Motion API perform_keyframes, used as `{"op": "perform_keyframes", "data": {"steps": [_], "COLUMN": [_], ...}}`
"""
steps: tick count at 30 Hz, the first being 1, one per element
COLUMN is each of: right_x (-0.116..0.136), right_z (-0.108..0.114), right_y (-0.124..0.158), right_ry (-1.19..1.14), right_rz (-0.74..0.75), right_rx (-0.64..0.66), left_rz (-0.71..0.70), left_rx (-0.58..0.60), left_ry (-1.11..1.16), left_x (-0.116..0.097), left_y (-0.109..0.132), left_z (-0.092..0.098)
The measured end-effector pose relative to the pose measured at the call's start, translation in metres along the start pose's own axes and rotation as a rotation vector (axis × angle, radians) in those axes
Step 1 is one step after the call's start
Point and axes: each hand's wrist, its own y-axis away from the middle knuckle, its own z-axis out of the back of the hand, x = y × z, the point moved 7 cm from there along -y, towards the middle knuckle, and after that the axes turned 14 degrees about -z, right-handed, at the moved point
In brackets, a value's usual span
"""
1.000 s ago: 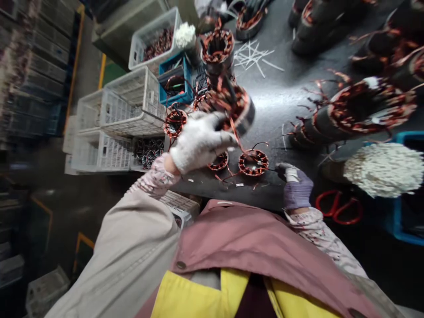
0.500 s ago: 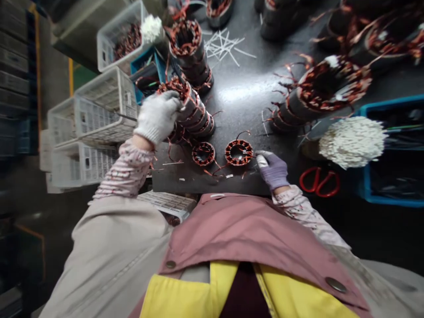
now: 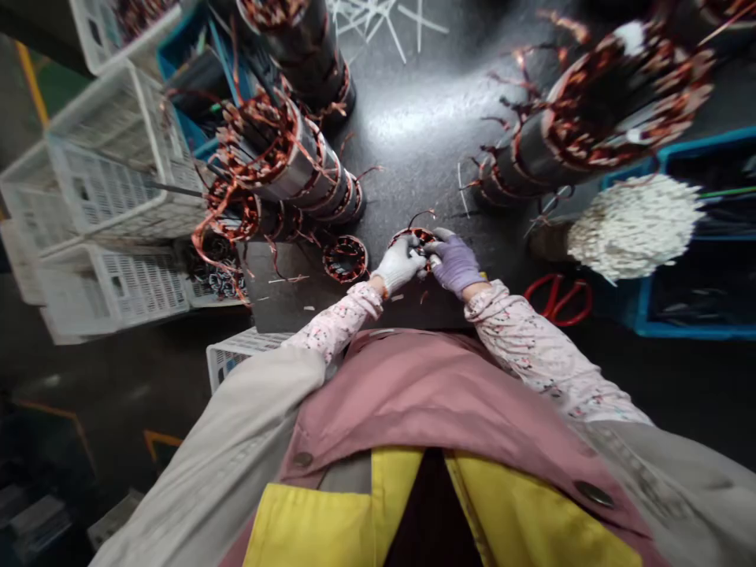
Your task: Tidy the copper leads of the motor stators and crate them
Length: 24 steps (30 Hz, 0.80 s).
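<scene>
Okay, white crates [image 3: 100, 181] stacked left, one holding copper coils [image 3: 206, 272]; blue bin [image 3: 691, 329] right, contents unclear. Black table [image 3: 413, 142] carries stator stacks [image 3: 283, 161], white stick bundle [image 3: 635, 224], red scissors [image 3: 558, 298]. Left hand [image 3: 398, 266] and right hand [image 3: 454, 264] both pinch closed on a stator [image 3: 416, 236] near the table's front edge; second stator [image 3: 346, 258] just left. Dark floor [image 3: 88, 394] beyond.

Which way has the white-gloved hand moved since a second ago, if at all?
Yes. The left hand left the leaning stack of wound cores and came right, past the loose ring, onto the copper-wound ring that the right hand holds.
</scene>
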Motion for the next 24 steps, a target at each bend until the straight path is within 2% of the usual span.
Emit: {"op": "perform_keyframes", "data": {"steps": [3, 6, 8, 10, 12, 13, 15, 17, 18, 21, 24], "right_x": [-0.004, -0.006, -0.007, -0.009, -0.012, -0.013, -0.013, -0.008, -0.005, 0.007, 0.017], "right_z": [0.002, 0.006, 0.008, 0.009, 0.007, 0.006, 0.004, 0.001, 0.0, -0.001, -0.001], "right_y": [-0.003, 0.002, 0.008, 0.013, 0.016, 0.018, 0.021, 0.025, 0.027, 0.035, 0.039], "right_ry": [-0.038, -0.025, -0.034, -0.067, -0.105, -0.112, -0.092, -0.023, 0.025, 0.173, 0.258], "right_rz": [-0.026, -0.045, -0.03, -0.003, 0.018, 0.023, 0.026, 0.031, 0.031, 0.011, -0.032], "right_rx": [0.004, 0.028, 0.026, 0.007, -0.017, -0.028, -0.037, -0.015, 0.008, 0.084, 0.127], "left_rz": [0.009, -0.027, -0.075, -0.17, -0.294, -0.35, -0.419, -0.416, -0.392, -0.274, -0.197], "left_rx": [-0.132, -0.055, -0.017, -0.031, 0.013, 0.086, 0.301, 0.474, 0.517, 0.507, 0.515], "left_ry": [0.027, 0.159, 0.152, -0.064, -0.437, -0.633, -0.958, -1.152, -1.199, -1.173, -1.037], "left_x": [-0.004, -0.015, -0.024, -0.038, -0.054, -0.061, -0.067, -0.067, -0.066, -0.066, -0.059], "left_y": [-0.002, 0.003, 0.009, 0.014, 0.018, 0.019, 0.016, 0.007, 0.001, -0.021, -0.027], "left_z": [-0.003, 0.004, 0.021, 0.044, 0.053, 0.048, 0.026, 0.002, -0.007, -0.019, -0.019]}}
